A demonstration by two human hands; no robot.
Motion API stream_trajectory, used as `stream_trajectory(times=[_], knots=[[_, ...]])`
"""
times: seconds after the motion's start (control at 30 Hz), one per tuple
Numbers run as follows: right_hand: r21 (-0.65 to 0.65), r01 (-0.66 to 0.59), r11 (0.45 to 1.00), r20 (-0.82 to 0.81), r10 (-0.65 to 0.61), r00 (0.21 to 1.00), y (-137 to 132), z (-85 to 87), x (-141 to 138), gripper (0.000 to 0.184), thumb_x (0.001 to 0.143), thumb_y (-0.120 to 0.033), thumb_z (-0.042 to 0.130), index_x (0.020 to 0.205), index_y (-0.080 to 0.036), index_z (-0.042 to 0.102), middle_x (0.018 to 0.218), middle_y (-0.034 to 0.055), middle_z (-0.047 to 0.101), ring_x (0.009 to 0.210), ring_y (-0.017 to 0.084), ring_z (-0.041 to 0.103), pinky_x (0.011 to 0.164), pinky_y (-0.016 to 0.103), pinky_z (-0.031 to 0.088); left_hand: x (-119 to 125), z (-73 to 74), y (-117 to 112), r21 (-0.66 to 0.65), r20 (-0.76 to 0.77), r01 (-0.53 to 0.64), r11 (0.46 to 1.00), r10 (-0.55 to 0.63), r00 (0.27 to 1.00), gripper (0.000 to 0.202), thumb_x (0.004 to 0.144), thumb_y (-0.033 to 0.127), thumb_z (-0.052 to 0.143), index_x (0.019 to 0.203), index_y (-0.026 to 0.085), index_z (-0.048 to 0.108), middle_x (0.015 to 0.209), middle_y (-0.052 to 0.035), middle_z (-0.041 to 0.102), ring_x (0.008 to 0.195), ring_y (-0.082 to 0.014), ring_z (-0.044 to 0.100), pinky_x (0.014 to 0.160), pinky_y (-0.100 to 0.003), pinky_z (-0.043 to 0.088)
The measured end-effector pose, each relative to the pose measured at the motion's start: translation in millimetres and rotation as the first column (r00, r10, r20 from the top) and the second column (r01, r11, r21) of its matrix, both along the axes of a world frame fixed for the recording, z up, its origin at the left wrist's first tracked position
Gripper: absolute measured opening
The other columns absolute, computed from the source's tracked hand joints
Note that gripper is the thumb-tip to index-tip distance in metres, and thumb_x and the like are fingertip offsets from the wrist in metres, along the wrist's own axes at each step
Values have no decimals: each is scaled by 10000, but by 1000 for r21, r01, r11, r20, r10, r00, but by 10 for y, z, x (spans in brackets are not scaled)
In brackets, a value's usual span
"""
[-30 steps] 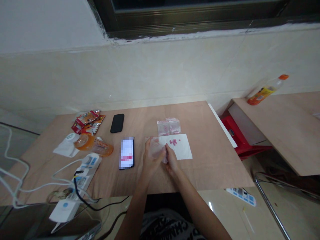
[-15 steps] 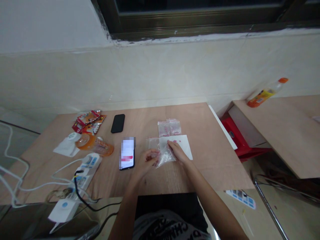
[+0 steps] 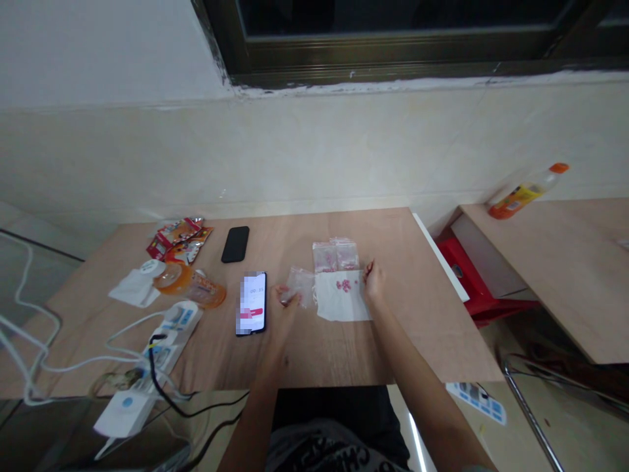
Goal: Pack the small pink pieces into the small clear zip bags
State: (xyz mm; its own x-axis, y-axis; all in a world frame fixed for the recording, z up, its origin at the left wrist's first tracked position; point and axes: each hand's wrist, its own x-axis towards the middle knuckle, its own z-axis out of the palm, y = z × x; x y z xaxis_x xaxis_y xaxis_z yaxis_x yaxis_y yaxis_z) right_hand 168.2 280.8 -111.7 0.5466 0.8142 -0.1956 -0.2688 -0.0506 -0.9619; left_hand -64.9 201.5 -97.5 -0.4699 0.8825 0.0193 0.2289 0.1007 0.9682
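— What's the left hand point(image 3: 287, 300) doing?
— Thumb and fingers touch the lower-left edge of a clear bag point(image 3: 301, 282) over the desk point(image 3: 432, 308); I can't tell whether they grip it.
— And the right hand point(image 3: 374, 282)?
— Curled at the white paper's point(image 3: 341, 307) right edge! Whether it grasps anything, can't tell.
— Pink pieces point(image 3: 343, 286)?
— On the paper, two small bags point(image 3: 346, 253) just behind it!

wood-topped table point(image 3: 324, 357), snack packets point(image 3: 179, 239), orange bottle point(image 3: 191, 285), power strip point(image 3: 170, 344), two phones point(image 3: 235, 244), white paper point(image 3: 343, 305), clear bags point(image 3: 335, 255)
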Motion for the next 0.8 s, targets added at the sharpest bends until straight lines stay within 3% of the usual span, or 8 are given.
stream_trajectory(times=[0.07, 0.17, 0.37, 0.5, 0.6, 0.7, 0.8], knots=[[6, -50, 999, 206, 47, 977, 38, -65, -18, 524, 845, -669, 414, 561, -235, 336, 470, -77, 304, 425, 89, 306, 411, 234, 241, 11, -60, 26, 10, -21, -20, 1000, 20, 1000, 320, 629, 233, 725, 864, 204, 509, 860, 6, 564, 769, -145, 590, 669, -266, 489], [29, -139, 990, 389, 116, 914, 60, -139, -48, 559, 849, -706, 353, 547, -236, 334, 487, -61, 315, 456, 103, 328, 450, 251, 258, 35, -114, 22, -21, -16, -21, 1000, 21, 1000, 304, 654, 248, 723, 860, 210, 502, 823, 17, 555, 741, -146, 579, 676, -279, 483], [0, -199, 980, 576, 162, 801, 32, -175, -109, 579, 906, -656, 263, 554, -220, 410, 512, -22, 414, 510, 135, 417, 510, 263, 285, 31, -175, -34, -34, -175, -22, 999, 16, 984, 247, 723, 321, 680, 809, 222, 470, 742, 36, 507, 686, -153, 549, 646, -290, 454], [-53, -245, 968, 679, 215, 702, 21, -167, -135, 588, 928, -621, 247, 600, -200, 494, 561, 13, 527, 555, 153, 493, 543, 261, 307, 21, -138, -67, -62, -402, -7, 998, -18, 915, 227, 750, 347, 656, 776, 225, 466, 754, 18, 513, 746, -183, 550, 699, -318, 452], [-139, -280, 950, 761, 283, 583, 22, -146, -151, 602, 947, -588, 217, 626, -191, 536, 594, 34, 576, 570, 157, 523, 551, 256, 303, 38, -78, -87, -96, -501, -6, 995, -43, 864, 203, 758, 345, 641, 770, 218, 483, 788, 0, 527, 825, -208, 560, 764, -348, 452], [-259, -287, 922, 827, 365, 428, 15, -102, -175, 600, 969, -536, 206, 651, -186, 575, 634, 47, 612, 595, 154, 545, 553, 248, 291, 60, -36, -86, -104, -440, 15, 994, -60, 896, 166, 754, 321, 635, 753, 213, 509, 780, -2, 541, 811, -203, 564, 772, -352, 456], [-357, -270, 894, 856, 430, 289, 2, -49, -212, 545, 990, -471, 241, 731, -182, 624, 742, 56, 667, 669, 150, 583, 571, 239, 288, 82, -37, -64, -82, -230, 54, 995, -72, 971, 126, 746, 311, 638, 768, 208, 569, 757, -3, 575, 737, -182, 571, 720, -328, 466]])
